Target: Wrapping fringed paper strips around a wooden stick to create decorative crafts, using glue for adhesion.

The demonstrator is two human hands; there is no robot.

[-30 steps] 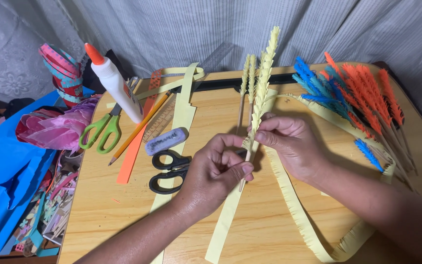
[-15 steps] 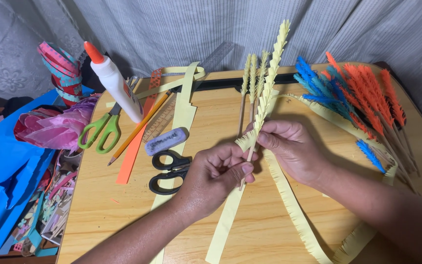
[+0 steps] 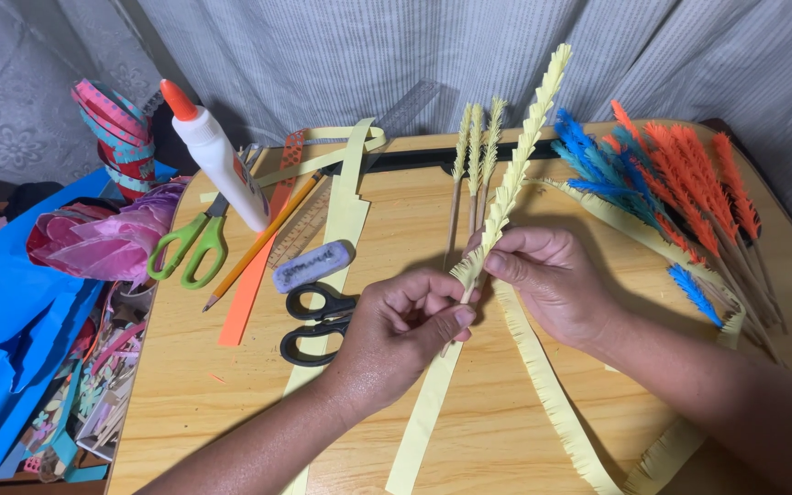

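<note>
tilted a little further right since before: yellow fringed paper stalk [image 3: 513, 174], pinched at its base by left hand [image 3: 405, 325] fingers and right hand [image 3: 552, 280] fingers, above wooden worktop [image 3: 231, 403].

Both forearms reach in from below and meet mid-frame. The left hand [image 3: 405, 325] is curled, fingers pinched together; the right hand [image 3: 552, 280] pinches beside it, knuckles up.
</note>
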